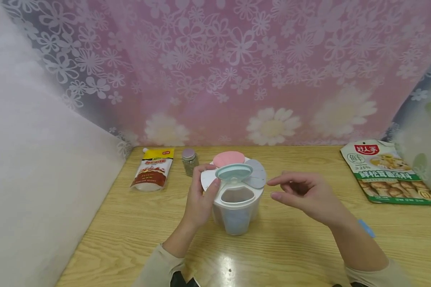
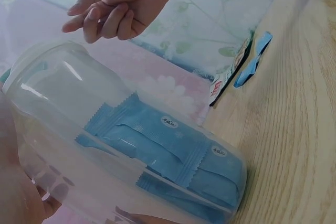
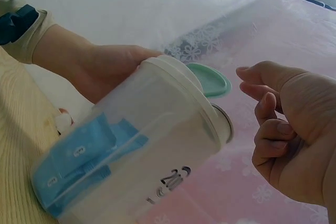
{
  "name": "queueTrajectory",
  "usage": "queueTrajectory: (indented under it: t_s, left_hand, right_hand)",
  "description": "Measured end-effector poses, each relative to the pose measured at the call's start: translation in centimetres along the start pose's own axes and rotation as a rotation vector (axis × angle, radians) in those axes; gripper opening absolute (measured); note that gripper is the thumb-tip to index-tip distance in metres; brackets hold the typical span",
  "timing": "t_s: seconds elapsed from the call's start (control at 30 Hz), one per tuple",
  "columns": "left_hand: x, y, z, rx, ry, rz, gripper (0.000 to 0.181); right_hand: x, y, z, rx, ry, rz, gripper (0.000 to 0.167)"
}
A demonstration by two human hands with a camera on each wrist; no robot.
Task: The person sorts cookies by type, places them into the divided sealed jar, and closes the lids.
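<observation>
A clear storage canister (image 1: 236, 219) with a white lid stands on the table, and its mint-green flap (image 1: 234, 171) is raised over a compartment opening. Pink, grey and white flaps lie around the rest of the lid. Small blue packets (image 2: 152, 140) show through the wall near the bottom. My left hand (image 1: 200, 197) grips the canister at the left of its lid, thumb on top. To the right of the lid, my right hand (image 1: 309, 195) is in the air, holding nothing. Its thumb and index finger reach toward the canister while the other fingers curl loosely.
Behind to the left are a white-and-yellow spouted pouch (image 1: 152, 169) and a small glass jar (image 1: 190, 161) with a mauve cap. A large food packet (image 1: 391, 171) lies at the right, and a blue strip (image 1: 366, 228) lies near my right forearm. Flowered cloth hangs behind the table.
</observation>
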State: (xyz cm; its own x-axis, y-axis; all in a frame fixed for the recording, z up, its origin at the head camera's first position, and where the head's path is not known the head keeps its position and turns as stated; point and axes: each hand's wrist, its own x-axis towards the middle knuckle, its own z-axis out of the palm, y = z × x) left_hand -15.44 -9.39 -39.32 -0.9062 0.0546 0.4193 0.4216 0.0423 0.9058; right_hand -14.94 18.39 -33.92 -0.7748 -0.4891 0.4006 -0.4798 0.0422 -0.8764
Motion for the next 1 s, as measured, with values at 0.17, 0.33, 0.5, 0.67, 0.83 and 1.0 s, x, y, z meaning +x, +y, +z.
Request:
queueTrajectory:
  t_s: [0.17, 0.33, 0.5, 0.67, 0.83, 1.0]
  left_hand:
    - [0.0, 0.0, 0.0, -0.003, 0.004, -0.004, 0.034]
    - [0.0, 0.0, 0.1, -0.007, -0.003, -0.011, 0.034]
    - [0.0, 0.1, 0.1, -0.007, 0.002, -0.012, 0.034]
    - [0.0, 0.1, 0.2, -0.021, 0.0, -0.008, 0.034]
    - [-0.1, 0.1, 0.2, -0.031, 0.0, -0.014, 0.034]
    - [0.0, 0.1, 0.2, -0.015, 0.001, -0.015, 0.034]
  right_hand:
    - [-0.8, -0.1, -1.3, -0.022, 0.011, 0.028, 0.026]
    - [-1.8, 0.1, -2.8, -0.044, 0.0, 0.044, 0.03]
    - [-2.5, 0.8, -4.0, -0.059, -0.018, 0.04, 0.032]
    - [-3.7, 1.5, -5.3, -0.072, -0.04, 0.101, 0.033]
    - [-5.2, 2.1, -6.6, -0.139, -0.021, 0.164, 0.034]
    - [-6.1, 3.2, -8.2, -0.209, -0.012, 0.216, 0.034]
